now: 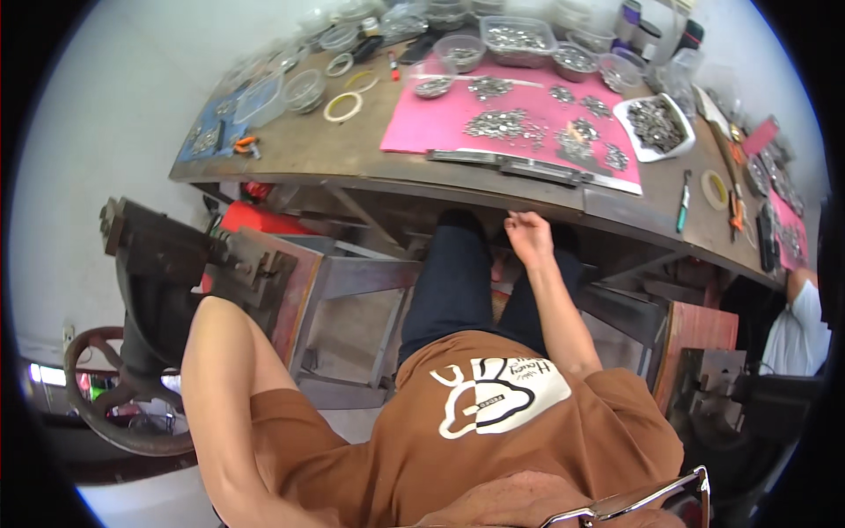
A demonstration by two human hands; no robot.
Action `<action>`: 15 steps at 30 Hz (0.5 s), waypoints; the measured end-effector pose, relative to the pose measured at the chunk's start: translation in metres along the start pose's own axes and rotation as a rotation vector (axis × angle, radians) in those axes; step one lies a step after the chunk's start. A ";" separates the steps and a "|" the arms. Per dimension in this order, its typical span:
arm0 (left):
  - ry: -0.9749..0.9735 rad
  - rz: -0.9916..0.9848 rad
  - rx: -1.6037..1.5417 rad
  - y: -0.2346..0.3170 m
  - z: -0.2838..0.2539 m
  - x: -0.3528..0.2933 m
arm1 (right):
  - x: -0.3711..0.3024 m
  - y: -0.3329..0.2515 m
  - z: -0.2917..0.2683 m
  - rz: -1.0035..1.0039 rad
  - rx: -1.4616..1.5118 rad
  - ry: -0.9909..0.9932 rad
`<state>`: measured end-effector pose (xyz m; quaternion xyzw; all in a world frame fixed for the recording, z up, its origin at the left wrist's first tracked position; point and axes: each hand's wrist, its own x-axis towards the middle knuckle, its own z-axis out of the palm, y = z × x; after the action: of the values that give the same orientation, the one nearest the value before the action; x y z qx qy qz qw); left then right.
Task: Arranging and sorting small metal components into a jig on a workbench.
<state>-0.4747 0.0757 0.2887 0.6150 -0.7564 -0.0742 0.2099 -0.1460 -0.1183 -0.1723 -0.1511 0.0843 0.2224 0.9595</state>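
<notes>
My right hand [531, 238] is over my lap, just off the front edge of the workbench [352, 172]. Its fingers are curled together, and I cannot make out anything between them. My left arm [224, 405] is bent, elbow outward, its forearm running back to the lower edge; the hand itself is out of sight. On the bench ahead lies a pink sheet [409, 128] bearing several heaps of small metal parts [497, 125]. Dark metal bars [506, 165] rest along the sheet's front edge, the items nearest my right hand.
A white tray [684, 145] of metal pieces sits right, near a green-handled tool [683, 217]. Clear plastic tubs [519, 58] line the back. Orange-handled pliers [246, 143] lie left. Machines with a handwheel [74, 387] flank me. Another person's pale sleeve [797, 330] shows far right.
</notes>
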 end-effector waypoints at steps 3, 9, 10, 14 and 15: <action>0.264 0.226 -0.250 -0.049 0.024 -0.033 | -0.001 0.012 0.014 0.025 -0.019 -0.015; 0.941 -0.730 -0.596 -0.291 0.098 -0.028 | 0.006 0.001 0.007 -0.066 -0.025 0.046; 1.031 -0.878 -0.366 -0.325 0.129 -0.027 | -0.016 -0.004 0.021 0.037 -0.089 0.035; 0.832 -1.071 -0.260 -0.365 0.223 -0.052 | 0.010 0.010 0.003 0.003 -0.071 -0.038; 1.000 -1.087 -0.630 -0.360 0.250 -0.049 | 0.010 0.012 0.002 0.029 -0.082 -0.056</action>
<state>-0.2457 0.0027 -0.0807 0.7698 -0.1110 -0.0917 0.6219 -0.1429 -0.1033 -0.1756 -0.1826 0.0505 0.2435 0.9512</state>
